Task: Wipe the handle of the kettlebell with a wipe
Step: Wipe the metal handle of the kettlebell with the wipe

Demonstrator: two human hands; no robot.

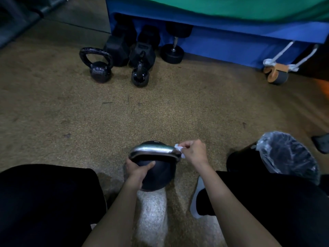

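Kettlebell handle under the wipe

Kettlebell (156,175) sits on the brown speckled floor (89,113) between my knees, low in the centre of the head view, its black ball toward me and its silver handle (154,150) arching across the top. My left hand (138,169) is closed on the kettlebell where the left end of the handle meets the ball, thumb lying across the ball's front. My right hand (193,151) is pinched shut on a small white wipe (179,148), which is pressed against the right end of the handle where it bends down.

Just right of the kettlebell stands a black bin (277,157) lined with a clear plastic bag. Well beyond, near a blue mat (231,40) with a green cover, stand two smaller black kettlebells (98,68), some black dumbbells (142,50) and an ab roller (276,73) with an orange-rimmed wheel. My dark trouser legs (44,202) fill the lower corners.
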